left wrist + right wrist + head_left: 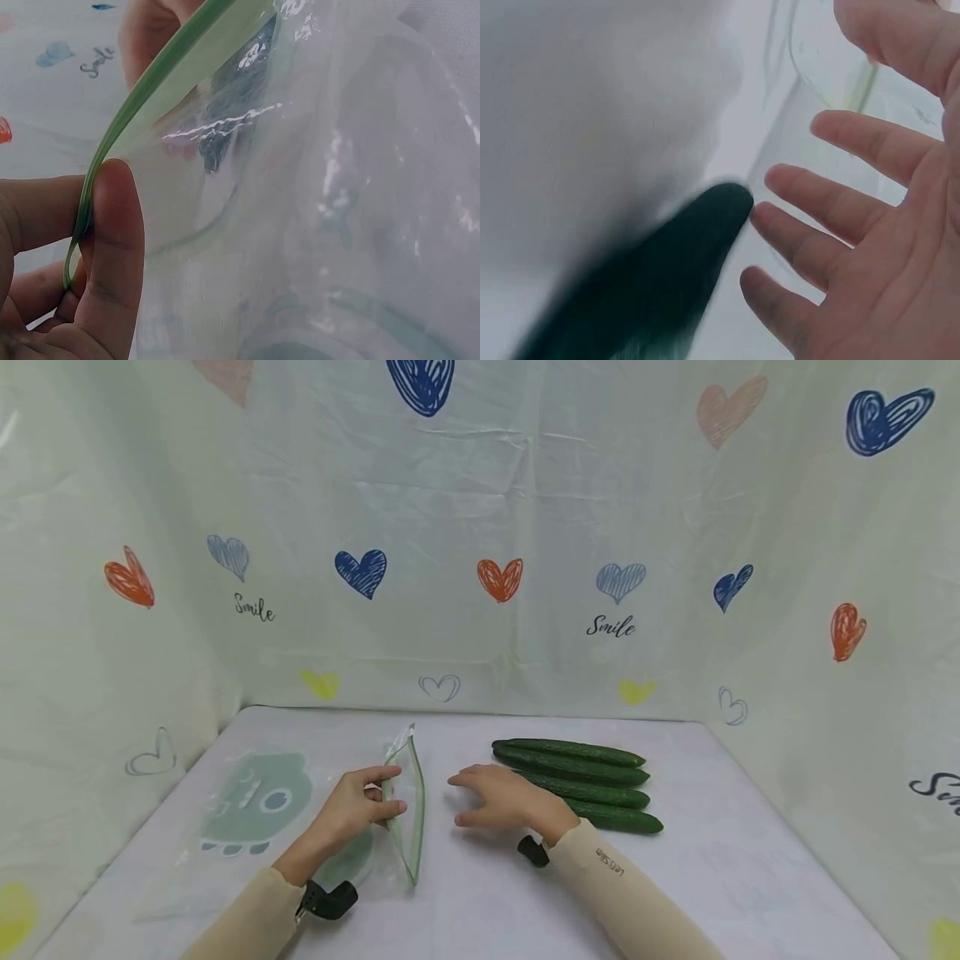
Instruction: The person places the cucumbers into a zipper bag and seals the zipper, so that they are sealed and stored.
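Note:
A clear plastic zip bag [405,852] with a green-edged mouth and a green cartoon print [258,793] lies on the left of the table, its mouth standing up and gaping. My left hand [356,806] pinches one side of that mouth; in the left wrist view the thumb and fingers [116,225] grip the green strip [124,112]. To the right, my right hand [506,797] is spread, holding nothing, between the bag and several long green cucumbers [577,768]. It hides the left ends of the nearer ones. One cucumber [675,262] shows beside its fingertips in the right wrist view.
The cucumbers lie side by side on a white-covered table [712,877]. A pale curtain [480,485] with printed hearts hangs behind the table and at both sides. A dark wrist device [330,900] sits at the left sleeve, another [532,852] at the right.

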### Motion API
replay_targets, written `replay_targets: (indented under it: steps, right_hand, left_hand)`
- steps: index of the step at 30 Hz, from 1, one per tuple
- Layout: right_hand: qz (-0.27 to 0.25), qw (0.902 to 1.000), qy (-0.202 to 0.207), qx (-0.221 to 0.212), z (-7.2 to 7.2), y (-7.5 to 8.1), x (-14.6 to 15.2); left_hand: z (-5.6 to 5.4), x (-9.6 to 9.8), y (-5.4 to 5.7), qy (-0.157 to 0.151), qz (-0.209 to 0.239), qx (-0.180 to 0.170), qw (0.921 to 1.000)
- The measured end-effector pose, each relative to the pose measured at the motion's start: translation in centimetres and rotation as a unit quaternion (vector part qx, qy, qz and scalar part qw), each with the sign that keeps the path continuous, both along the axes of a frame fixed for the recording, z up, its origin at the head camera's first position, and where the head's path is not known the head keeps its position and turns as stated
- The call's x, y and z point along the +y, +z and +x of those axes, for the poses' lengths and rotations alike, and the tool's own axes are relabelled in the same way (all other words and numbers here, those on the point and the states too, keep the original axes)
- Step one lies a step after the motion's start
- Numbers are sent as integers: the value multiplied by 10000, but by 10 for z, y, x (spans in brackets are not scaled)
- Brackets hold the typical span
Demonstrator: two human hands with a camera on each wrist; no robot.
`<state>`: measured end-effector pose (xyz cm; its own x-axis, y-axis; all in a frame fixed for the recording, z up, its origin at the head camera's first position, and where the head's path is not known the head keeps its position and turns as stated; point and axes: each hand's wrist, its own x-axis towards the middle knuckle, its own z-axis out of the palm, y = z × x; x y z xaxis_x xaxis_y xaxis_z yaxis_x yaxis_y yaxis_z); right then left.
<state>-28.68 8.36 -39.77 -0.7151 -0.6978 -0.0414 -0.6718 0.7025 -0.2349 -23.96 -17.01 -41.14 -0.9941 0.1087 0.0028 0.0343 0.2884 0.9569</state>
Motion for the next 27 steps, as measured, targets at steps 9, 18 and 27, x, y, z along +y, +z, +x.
replay_targets:
  steps: [9,18,27]
  right_hand:
    - [-249,9972,-644,288,14,10,57]
    - [-477,9921,-970,639,22,-4,103]
    - [-446,9930,-919,594,22,-7,111]
  left_hand:
    - [3,-1,1,-75,16,87,9999]
    - [3,1,-1,19,-32,38,10000]
    - [6,0,0,-19,19,101,9999]
